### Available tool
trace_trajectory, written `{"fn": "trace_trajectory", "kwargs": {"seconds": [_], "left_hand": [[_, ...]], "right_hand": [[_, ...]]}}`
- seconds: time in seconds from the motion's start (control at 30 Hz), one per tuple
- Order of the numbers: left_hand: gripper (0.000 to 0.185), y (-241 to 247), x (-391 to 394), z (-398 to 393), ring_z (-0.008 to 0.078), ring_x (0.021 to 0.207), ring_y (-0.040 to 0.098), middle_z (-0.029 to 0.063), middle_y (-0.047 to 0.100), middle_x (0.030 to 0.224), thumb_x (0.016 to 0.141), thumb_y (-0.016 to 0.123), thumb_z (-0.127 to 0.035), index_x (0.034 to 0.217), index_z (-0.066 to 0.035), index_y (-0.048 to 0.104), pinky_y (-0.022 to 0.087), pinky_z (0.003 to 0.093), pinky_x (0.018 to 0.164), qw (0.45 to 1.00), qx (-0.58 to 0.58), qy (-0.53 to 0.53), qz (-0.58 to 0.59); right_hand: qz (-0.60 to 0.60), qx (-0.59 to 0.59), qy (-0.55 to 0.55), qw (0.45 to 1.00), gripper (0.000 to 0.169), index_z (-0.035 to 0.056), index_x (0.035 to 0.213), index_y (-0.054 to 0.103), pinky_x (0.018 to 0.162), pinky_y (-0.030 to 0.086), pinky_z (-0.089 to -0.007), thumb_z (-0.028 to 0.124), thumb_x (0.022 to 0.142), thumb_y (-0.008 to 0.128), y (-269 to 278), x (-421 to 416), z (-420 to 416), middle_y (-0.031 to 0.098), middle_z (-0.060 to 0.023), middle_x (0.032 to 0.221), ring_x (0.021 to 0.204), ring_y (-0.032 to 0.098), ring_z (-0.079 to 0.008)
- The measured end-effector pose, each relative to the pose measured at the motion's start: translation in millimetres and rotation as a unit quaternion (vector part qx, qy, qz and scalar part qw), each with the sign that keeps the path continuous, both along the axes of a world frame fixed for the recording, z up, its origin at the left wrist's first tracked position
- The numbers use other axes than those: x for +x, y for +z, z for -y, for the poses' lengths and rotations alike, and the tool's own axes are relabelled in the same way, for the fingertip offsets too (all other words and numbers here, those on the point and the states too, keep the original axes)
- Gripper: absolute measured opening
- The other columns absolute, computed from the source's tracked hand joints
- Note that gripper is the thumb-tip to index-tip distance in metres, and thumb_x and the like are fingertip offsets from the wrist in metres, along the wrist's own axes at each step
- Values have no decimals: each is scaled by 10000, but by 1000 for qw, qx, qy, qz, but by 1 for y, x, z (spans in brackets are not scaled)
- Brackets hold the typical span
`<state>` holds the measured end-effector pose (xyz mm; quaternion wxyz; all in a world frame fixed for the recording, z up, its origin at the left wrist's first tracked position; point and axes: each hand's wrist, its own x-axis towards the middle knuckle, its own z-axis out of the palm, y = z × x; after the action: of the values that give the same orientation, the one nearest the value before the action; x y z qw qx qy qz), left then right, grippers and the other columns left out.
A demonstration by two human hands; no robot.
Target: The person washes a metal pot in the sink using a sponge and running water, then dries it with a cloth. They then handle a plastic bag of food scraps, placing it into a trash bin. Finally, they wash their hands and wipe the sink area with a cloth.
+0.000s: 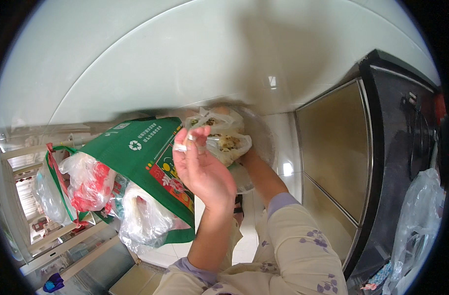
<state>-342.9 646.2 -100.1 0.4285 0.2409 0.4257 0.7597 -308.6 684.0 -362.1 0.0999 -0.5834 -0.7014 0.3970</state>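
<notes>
My left hand is raised palm up beside a green shopping bag, its fingers curled towards the thumb. Shiny whitish strips cross the fingers; whether they are tape or plastic I cannot tell. Just beyond the fingertips is a translucent plastic bag with pale, dark-flecked food inside. My right hand reaches to that bag's near right side; most of it is hidden behind the plastic, so its grip does not show. The green bag lies tilted, its mouth to the left, with a white plastic bag and a red-and-white one in it.
A round, clear plastic surface lies beneath the food bag. On the right stands a dark cabinet or appliance with brownish panels, a crumpled plastic bag beside it. Pale rails run at lower left. A glossy white surface spans the top.
</notes>
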Motion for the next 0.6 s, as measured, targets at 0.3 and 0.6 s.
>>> {"fn": "trace_trajectory", "kwargs": {"seconds": [0.3, 0.6], "left_hand": [[236, -57, -30, 6, 232, 916, 521, 134, 542, 949, 865, 458, -135, 1037, 24, 481, 358, 362, 907, 998, -31, -46, 4], [217, -87, -38, 4, 224, 905, 524, 140, 540, 939, 863, 439, -98, 1043, 22, 458, 392, 384, 895, 996, -52, -67, -11]], "right_hand": [[32, 50, 99, 993, 195, 19, 903, 603, 763, 467, -397, 84, 769, 477, -24, -31, 15, 592, -151, 944, 862, 575, -307], [57, 69, 139, 986, 188, 21, 888, 605, 759, 467, -400, 87, 768, 476, -40, -47, 25, 597, -148, 934, 855, 578, -304]]}}
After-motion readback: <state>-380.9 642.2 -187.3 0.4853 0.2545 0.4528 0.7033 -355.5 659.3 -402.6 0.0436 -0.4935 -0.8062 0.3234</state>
